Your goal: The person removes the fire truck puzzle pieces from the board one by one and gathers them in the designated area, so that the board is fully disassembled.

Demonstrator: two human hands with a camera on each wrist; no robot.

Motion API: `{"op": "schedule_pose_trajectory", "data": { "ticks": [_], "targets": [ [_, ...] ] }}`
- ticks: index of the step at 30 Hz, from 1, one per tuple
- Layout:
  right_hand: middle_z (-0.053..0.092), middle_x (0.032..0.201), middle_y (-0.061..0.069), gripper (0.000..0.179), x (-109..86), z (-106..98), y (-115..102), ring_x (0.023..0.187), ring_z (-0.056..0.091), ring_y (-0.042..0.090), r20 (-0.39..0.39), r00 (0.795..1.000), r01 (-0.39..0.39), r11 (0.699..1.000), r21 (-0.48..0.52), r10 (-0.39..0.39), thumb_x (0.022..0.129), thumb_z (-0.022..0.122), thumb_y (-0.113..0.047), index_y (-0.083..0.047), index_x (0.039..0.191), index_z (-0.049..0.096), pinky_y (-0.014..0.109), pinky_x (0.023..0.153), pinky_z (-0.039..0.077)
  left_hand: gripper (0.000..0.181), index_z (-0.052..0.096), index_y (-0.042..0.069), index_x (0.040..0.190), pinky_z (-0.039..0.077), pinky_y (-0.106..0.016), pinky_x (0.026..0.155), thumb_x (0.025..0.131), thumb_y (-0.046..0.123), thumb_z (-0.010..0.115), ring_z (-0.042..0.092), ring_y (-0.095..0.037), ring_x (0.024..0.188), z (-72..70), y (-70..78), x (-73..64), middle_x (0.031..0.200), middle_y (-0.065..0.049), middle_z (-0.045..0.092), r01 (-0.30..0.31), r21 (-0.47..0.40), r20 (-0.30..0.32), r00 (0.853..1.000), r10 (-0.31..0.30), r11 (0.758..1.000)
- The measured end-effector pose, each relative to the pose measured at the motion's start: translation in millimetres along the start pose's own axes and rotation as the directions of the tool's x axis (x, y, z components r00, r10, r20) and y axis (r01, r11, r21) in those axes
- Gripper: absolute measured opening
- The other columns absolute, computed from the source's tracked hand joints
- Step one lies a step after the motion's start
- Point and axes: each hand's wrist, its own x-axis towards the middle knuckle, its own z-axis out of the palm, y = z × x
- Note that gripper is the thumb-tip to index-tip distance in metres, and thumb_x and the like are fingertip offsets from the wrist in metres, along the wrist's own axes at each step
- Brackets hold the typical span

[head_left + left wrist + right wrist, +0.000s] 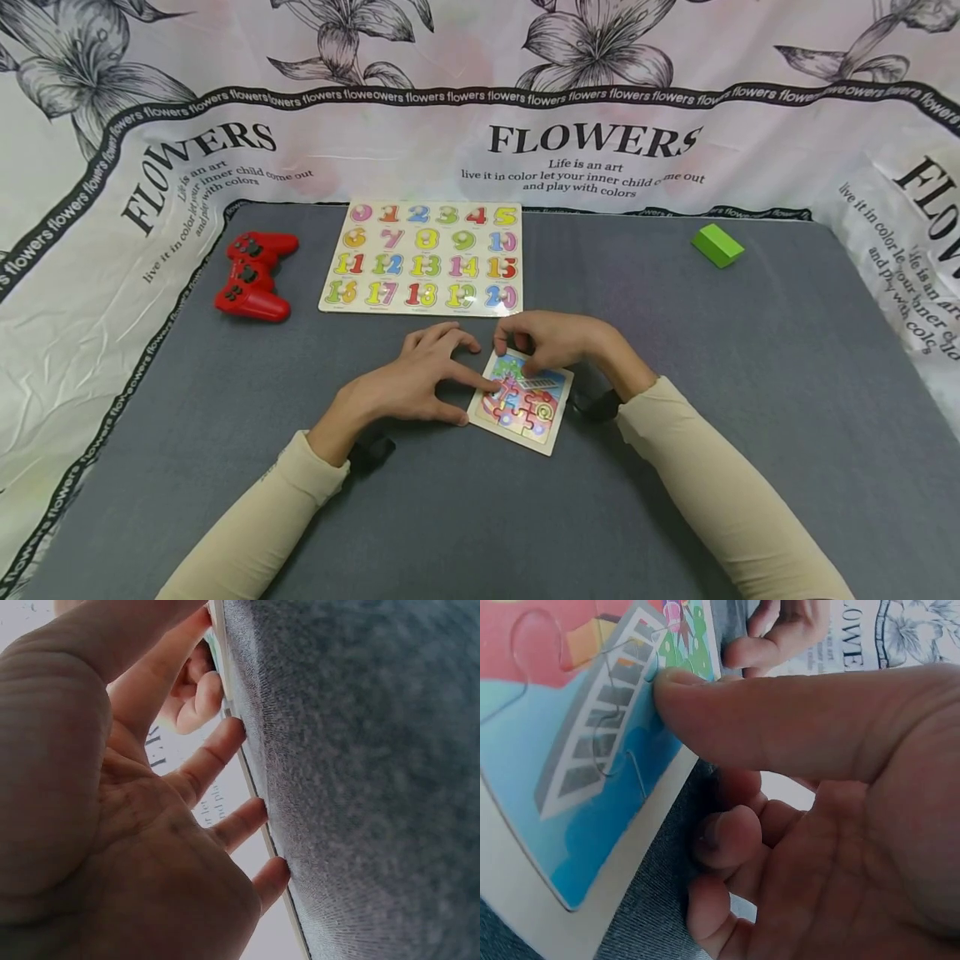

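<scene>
A small square jigsaw puzzle (517, 408) in a pale frame lies tilted on the grey table, its pieces forming a colourful picture. My left hand (420, 379) is at its left side, fingers spread, index fingertip over the picture and thumb by the frame's edge. In the left wrist view, three fingertips of the left hand (165, 817) rest on the cloth. My right hand (558, 337) bends over the far side of the puzzle. Close up, the right thumb (765, 720) presses on the picture beside a printed white ladder shape, while the other fingers bend loosely beyond the frame.
Behind the hands lies a board of coloured numbers (423, 258). A red game controller (257, 277) is at the left and a green block (717, 245) at the far right. Flower-printed cloth (397, 158) hangs along the table's back edge.
</scene>
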Motion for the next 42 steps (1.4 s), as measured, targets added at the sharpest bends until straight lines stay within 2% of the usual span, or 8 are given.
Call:
{"op": "schedule_pose_trajectory", "data": {
  "ticks": [8,17,25,32,42],
  "targets": [
    [0.052,0.087,0.01,0.032,0.6,1.1,0.4,0.074,0.042,0.018,-0.012,1.0,0.014,1.0,0.011,-0.014,0.084,0.07,0.009,-0.008,0.109,0.061,0.03,0.069,0.038,0.051,0.068,0.044,0.13,0.02,-0.061,0.111,0.083,0.038,0.085,0.025,-0.029,0.145,-1.9,1.2,-0.1,0.146,-0.004,0.045,0.001,-0.005,0.0,1.0,-0.001,1.0],
    [0.051,0.09,0.01,0.03,-2.9,6.4,6.5,0.072,0.042,0.018,-0.044,0.996,0.077,0.995,0.071,-0.074,0.086,0.066,0.01,-0.006,0.11,0.059,0.029,0.069,0.039,0.051,0.068,0.044,0.13,0.02,-0.062,0.111,0.083,0.037,0.085,0.024,-0.031,0.147,-2.1,1.8,-0.7,0.147,-0.005,0.045,0.002,-0.005,0.003,1.0,-0.002,1.0],
    [0.053,0.096,0.008,0.028,-4.9,12.3,10.1,0.074,0.043,0.017,-0.111,0.99,0.09,0.993,0.077,-0.082,0.087,0.069,0.006,-0.007,0.11,0.059,0.028,0.069,0.04,0.051,0.068,0.044,0.13,0.019,-0.063,0.112,0.082,0.037,0.086,0.022,-0.033,0.148,-2.7,1.7,-0.8,0.146,-0.005,0.045,0.01,-0.011,0.0,1.0,-0.01,1.0],
    [0.054,0.098,0.009,0.035,-11.4,17.5,14.4,0.07,0.041,0.018,-0.165,0.981,0.119,0.986,0.117,-0.099,0.09,0.067,0.004,-0.006,0.123,0.061,0.028,0.066,0.039,0.051,0.068,0.045,0.13,0.019,-0.063,0.112,0.083,0.038,0.085,0.022,-0.033,0.149,-1.6,1.2,-0.4,0.147,-0.005,0.045,0.011,-0.014,0.004,1.0,-0.011,1.0],
    [0.057,0.101,0.007,0.038,-14.5,27.3,26.0,0.069,0.044,0.017,-0.231,0.964,0.165,0.979,0.116,-0.135,0.094,0.067,-0.001,-0.016,0.129,0.066,0.027,0.065,0.041,0.051,0.067,0.046,0.131,0.019,-0.063,0.112,0.083,0.038,0.085,0.022,-0.031,0.148,0.3,0.3,-0.2,0.148,-0.004,0.044,0.001,-0.012,-0.002,1.0,-0.001,1.0]
  ]
}}
